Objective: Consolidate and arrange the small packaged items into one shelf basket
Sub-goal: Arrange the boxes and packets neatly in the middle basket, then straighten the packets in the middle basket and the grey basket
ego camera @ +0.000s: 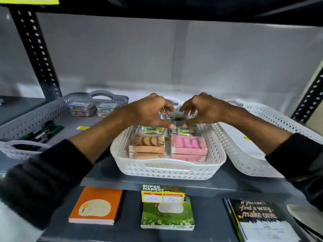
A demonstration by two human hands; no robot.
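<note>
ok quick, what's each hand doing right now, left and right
Left hand: fingers closed on a small clear packet over the middle white basket.
Right hand: fingers closed on the same packet from the other side.

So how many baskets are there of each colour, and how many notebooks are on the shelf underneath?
White baskets: 2, the middle one and the right one
Grey baskets: 1, on the left
Notebooks below: 3, orange, green, black
Total: 6
</note>
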